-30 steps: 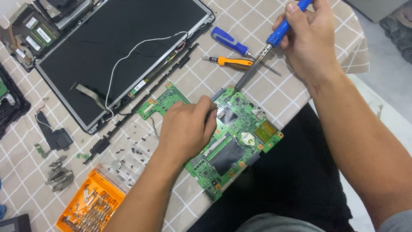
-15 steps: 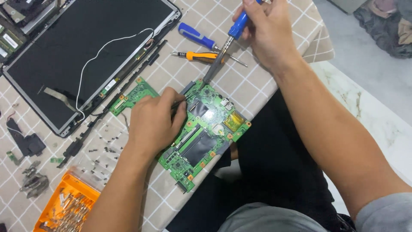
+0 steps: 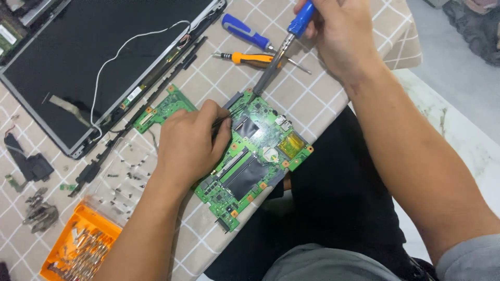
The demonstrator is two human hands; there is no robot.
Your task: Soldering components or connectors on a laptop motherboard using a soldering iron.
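A green laptop circuit board [image 3: 255, 161] lies on the checked tablecloth [image 3: 312, 99] at the table's near edge. My left hand [image 3: 190, 143] rests on the board's left half and pinches thin metal tweezers [image 3: 229, 117] whose tips point at the board's upper part. My right hand [image 3: 341, 34] is shut on a blue-handled tool [image 3: 284, 49], held slanted, its dark metal tip touching the board's top corner.
A dismantled laptop screen panel [image 3: 88, 57] with a white cable lies at the upper left. A blue screwdriver [image 3: 245, 32] and an orange one [image 3: 250, 58] lie behind the board. Loose screws [image 3: 125, 179], small black parts [image 3: 34, 166] and an orange bit case [image 3: 78, 250] sit at left.
The view has shifted, so everything sits a little further left and lower in frame. Both hands stay on the board and the tool in nearly the same pose.
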